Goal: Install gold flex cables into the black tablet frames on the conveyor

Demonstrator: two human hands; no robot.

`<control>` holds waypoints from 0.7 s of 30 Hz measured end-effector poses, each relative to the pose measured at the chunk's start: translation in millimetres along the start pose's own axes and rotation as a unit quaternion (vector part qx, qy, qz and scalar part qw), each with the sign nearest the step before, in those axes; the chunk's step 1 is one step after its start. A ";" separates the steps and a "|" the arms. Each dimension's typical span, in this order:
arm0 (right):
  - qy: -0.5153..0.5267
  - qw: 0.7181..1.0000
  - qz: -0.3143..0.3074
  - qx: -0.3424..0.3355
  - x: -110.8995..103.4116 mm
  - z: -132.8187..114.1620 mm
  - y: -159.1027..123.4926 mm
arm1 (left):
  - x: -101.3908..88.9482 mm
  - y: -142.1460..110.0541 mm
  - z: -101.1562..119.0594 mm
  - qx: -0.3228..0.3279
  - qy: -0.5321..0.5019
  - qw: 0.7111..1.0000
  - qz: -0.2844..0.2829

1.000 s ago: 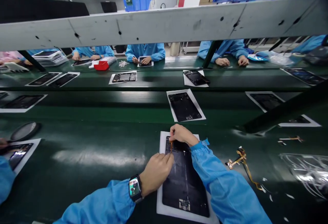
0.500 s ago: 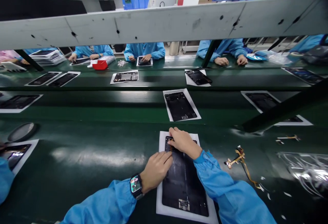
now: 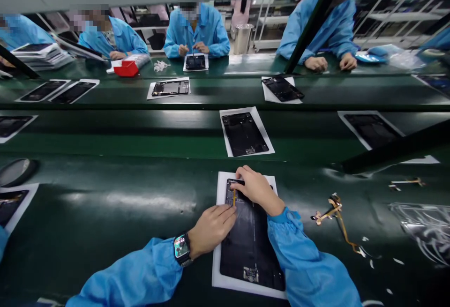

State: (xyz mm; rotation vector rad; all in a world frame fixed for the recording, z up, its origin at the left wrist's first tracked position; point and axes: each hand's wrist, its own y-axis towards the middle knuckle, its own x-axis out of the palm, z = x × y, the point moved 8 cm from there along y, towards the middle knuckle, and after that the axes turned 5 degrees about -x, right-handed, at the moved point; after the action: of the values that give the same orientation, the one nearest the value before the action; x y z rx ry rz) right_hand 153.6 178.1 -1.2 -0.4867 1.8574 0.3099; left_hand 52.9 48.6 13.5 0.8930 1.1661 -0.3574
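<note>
In the head view a black tablet housing (image 3: 251, 246) lies on a white sheet (image 3: 221, 276) in front of me. A narrow orange flex cable (image 3: 234, 198) runs along its upper left part. My left hand (image 3: 213, 228) rests at the housing's left side, its fingers pressed together at the lower end of this cable. At the upper end is my right hand (image 3: 259, 190), thumb and fingers curled in near the top edge of the housing. The fingertips partly hide both ends of the cable.
Loose flex cables (image 3: 332, 213) and white scraps lie to the right, beside a clear bag (image 3: 423, 232). Another housing (image 3: 244, 133) sits on a sheet beyond. A dark post (image 3: 397, 147) slants in at right. Several co-workers in blue sit opposite; a round dark dish (image 3: 16, 172) stands left.
The view has tilted down, showing more of the people opposite. My right thumb has shifted up, and more of the orange flex cable shows between my hands.
</note>
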 end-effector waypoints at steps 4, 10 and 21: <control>0.000 1.000 -0.006 0.010 -1.4 0.9 -0.6 | 0.4 0.8 0.5 0.007 0.005 1.000 -0.029; 0.001 1.000 -0.020 0.019 -0.9 2.3 -0.7 | -0.7 3.1 0.5 0.008 -0.005 0.999 -0.047; -0.001 1.000 -0.013 0.020 1.0 3.0 -0.8 | 0.5 2.8 1.8 0.015 0.002 0.999 -0.050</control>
State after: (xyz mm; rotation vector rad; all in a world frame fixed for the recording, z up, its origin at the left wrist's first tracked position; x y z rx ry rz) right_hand 156.1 178.6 -3.1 -0.4834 1.8501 0.2557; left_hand 56.1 49.1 14.5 0.8630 1.2147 -0.4549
